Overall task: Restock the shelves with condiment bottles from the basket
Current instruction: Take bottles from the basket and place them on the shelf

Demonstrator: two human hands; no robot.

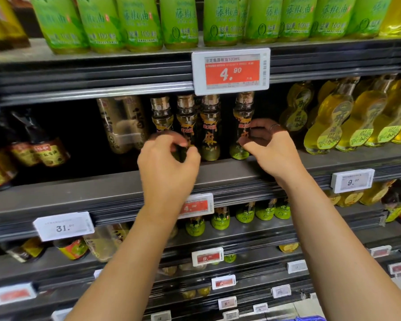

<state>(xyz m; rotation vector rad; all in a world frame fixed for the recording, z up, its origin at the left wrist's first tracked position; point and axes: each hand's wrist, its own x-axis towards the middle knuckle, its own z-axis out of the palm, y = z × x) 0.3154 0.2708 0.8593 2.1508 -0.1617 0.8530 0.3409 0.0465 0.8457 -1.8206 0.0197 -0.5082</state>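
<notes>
Left hand [169, 158] curled around a blurred pepper-oil bottle [185, 126], right hand [267, 144] pinching its neighbour [241, 135]; a nudge could topple the crowded row.

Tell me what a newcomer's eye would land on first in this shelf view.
First, the white-framed electronic price tag with a red panel reading 4.90, clipped to the shelf edge at top centre. Just below it, two bare hands reach into a row of small amber glass oil bottles: the left hand blurred and curled around one small bottle, the right hand pinching the rightmost small bottle. Above, bright green-labelled bottles line the top shelf.
</notes>
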